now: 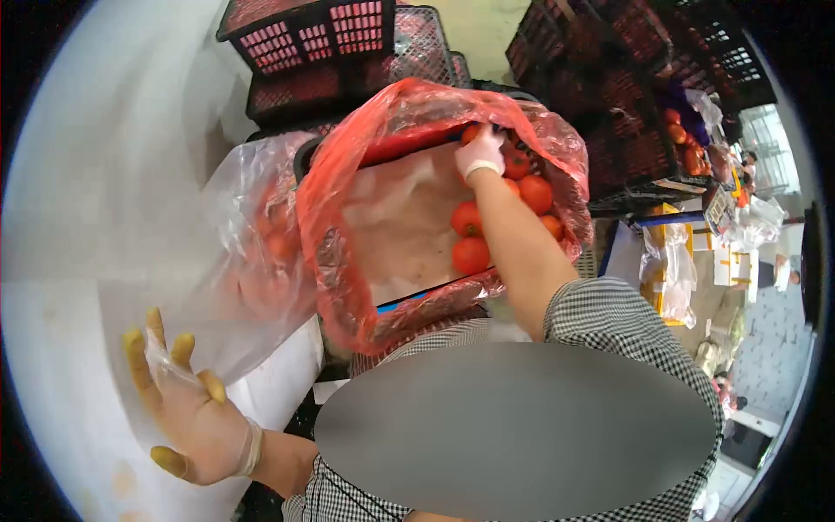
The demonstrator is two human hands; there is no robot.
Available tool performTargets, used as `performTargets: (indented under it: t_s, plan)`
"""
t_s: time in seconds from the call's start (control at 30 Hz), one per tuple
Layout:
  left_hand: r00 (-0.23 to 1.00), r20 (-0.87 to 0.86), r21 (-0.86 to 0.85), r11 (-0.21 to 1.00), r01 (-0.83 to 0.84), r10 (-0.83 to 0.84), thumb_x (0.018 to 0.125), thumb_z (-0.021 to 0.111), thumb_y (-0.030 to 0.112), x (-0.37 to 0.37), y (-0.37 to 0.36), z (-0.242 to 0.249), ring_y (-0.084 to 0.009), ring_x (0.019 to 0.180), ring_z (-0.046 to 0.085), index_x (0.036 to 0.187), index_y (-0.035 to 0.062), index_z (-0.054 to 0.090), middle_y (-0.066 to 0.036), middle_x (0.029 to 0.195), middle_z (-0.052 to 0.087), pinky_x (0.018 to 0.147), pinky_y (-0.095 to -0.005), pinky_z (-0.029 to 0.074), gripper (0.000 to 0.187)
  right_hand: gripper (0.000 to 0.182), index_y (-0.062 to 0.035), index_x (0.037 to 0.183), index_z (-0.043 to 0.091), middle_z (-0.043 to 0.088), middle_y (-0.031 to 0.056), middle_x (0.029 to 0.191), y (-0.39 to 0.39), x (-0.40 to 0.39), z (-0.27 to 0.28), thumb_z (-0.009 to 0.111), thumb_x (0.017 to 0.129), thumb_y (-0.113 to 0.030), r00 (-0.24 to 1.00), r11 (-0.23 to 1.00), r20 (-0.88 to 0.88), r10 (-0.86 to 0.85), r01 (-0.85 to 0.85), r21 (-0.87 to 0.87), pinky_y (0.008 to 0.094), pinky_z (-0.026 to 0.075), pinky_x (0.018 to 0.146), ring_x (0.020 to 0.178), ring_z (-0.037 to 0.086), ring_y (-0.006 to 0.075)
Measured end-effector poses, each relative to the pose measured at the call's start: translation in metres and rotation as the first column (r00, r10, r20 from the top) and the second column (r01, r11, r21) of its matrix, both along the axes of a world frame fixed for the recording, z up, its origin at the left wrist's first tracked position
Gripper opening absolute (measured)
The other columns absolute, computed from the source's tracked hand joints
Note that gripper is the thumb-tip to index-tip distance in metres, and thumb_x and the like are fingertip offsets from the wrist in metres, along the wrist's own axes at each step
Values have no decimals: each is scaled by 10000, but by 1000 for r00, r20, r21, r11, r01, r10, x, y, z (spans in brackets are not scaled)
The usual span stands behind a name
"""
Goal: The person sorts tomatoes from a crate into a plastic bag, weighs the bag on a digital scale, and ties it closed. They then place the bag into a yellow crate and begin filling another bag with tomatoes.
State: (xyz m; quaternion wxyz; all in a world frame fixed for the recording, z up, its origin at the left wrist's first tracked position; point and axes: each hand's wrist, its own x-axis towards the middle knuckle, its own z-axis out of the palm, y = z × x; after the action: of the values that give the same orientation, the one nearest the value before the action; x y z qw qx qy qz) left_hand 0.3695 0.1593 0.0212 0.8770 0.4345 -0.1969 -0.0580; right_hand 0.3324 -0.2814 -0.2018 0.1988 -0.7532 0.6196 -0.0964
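A crate lined with a red plastic bag (326, 204) holds several tomatoes (470, 256) on its right side, over a pale sheet (396, 217). My right hand (481, 155), in a thin whitish glove, reaches into the crate's far right part with its fingers closed around a tomato (470, 134), partly hidden by the hand. At the lower left, my left hand (196, 418) is spread, palm up, in a clear glove with yellow fingertips. Beside it, a clear plastic bag (252, 261) with several tomatoes inside lies left of the crate.
Black crates (309, 39) are stacked behind the red bag. More dark crates (600, 113) stand at the upper right, near other tomatoes (693, 159). A white surface (70, 348) runs along the left. Boxes (735, 265) and a distant person (774, 274) are at the far right.
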Motion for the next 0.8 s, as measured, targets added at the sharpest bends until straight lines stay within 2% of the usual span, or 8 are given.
performTargets:
  t_s: [0.13, 0.2, 0.27, 0.3, 0.37, 0.57, 0.7, 0.8]
  plan:
    - [998, 15, -58, 996, 63, -62, 757, 670, 371, 2, 27, -5, -473, 1220, 411, 1434, -114, 10, -387, 1469, -65, 628, -338, 487, 1063, 786, -121, 1411, 273, 505, 207, 1274, -17, -13, -14, 691, 761, -266, 951, 975, 249, 185, -209, 76, 460, 483, 919, 1117, 562, 378]
    - [1000, 20, -36, 999, 16, -15, 755, 665, 399, 2, 35, -7, -455, 1207, 426, 1436, -112, 22, -391, 1468, -47, 619, -317, 484, 1067, 674, -98, 1390, 323, 570, 168, 1197, 13, -25, 1, 660, 827, -255, 666, 829, 741, 81, -458, 321, 428, 521, 863, 1067, 597, 318]
    - [1000, 16, 0, 1000, -18, 18, 753, 660, 428, 0, 38, -10, -438, 1195, 440, 1438, -110, 33, -395, 1467, -29, 610, -295, 481, 1073, 558, -64, 1357, 377, 572, 162, 1199, 55, -36, 62, 600, 893, -278, 620, 429, 752, -221, -631, 646, 401, 552, 804, 978, 630, 297]
    - [999, 14, 29, 999, -29, 29, 745, 655, 470, -1, 38, -10, -417, 1182, 455, 1439, -108, 57, -398, 1465, -8, 605, -282, 479, 1083, 558, -64, 1357, 377, 572, 162, 1199, 67, -36, 71, 600, 893, -278, 625, 410, 751, -211, -641, 649, 401, 552, 804, 978, 630, 297]
    - [997, 25, 74, 994, -79, 77, 738, 650, 512, -4, 37, -6, -396, 1169, 470, 1440, -106, 80, -401, 1463, 14, 600, -268, 477, 1095, 505, -42, 1307, 442, 580, 192, 1180, 92, -27, 84, 540, 926, -358, 596, -29, 629, -498, -737, 675, 411, 566, 762, 908, 650, 323]
    - [987, -14, 207, 966, -156, 162, 690, 643, 656, -16, 30, 4, -328, 1067, 561, 1430, -105, 159, -398, 1446, 115, 492, -209, 457, 1167, 514, -29, 1271, 475, 601, 218, 1124, 207, 22, 146, 484, 933, -416, 734, -622, 528, -427, -662, 418, 434, 565, 753, 879, 656, 329]
    - [993, -3, 226, 968, -112, 116, 686, 659, 643, -18, 25, 8, -342, 1083, 550, 1426, -112, 160, -400, 1442, 129, 502, -212, 460, 1169, 427, -35, 1174, 522, 610, 170, 1123, 275, 58, 149, 480, 934, -386, 884, -577, 411, -221, -458, 676, 455, 535, 802, 920, 647, 303]
    - [997, -41, 181, 982, -61, 70, 680, 693, 598, -20, 16, 13, -361, 1118, 526, 1422, -127, 141, -401, 1450, 97, 502, -224, 456, 1175, 377, -41, 1155, 531, 618, 141, 1096, 305, 76, 137, 500, 927, -340, 818, -467, 431, -380, -572, 674, 454, 522, 796, 926, 637, 293]
